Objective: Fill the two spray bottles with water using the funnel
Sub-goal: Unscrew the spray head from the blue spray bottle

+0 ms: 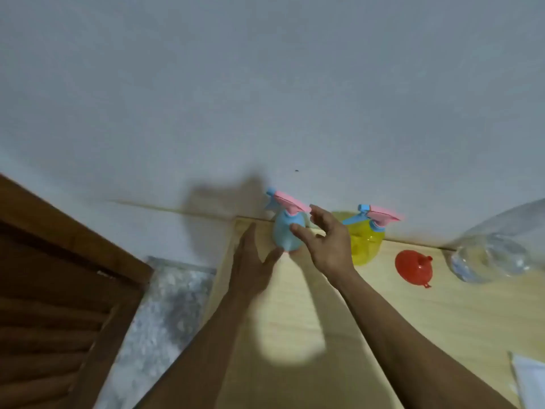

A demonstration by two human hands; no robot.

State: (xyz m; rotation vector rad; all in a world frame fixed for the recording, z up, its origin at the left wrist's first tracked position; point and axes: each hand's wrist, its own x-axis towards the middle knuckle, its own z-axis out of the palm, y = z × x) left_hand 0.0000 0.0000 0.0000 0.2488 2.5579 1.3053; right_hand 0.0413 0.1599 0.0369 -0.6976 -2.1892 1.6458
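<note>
Largest first: I'm over a pale wooden tabletop [383, 335] against a white wall [265, 84], brown louvered door [44, 290] at left. A big clear water bottle [495, 255] sits far right, water visible inside, I think. Yellow spray bottle [364, 246] stands by the wall, sprayer top on; blue spray bottle [286, 236] just left of it, top also on. Red funnel [413, 268] lies on the tabletop between yellow bottle and water bottle, untouched. My left hand [250, 267] and right hand [327, 246] flank the blue bottle, fingers spread, not yet gripping; contact is blurred. Progress: basically nothing done. Both tops need unscrewing, then funnel in, pour, repeat, recap.
</note>
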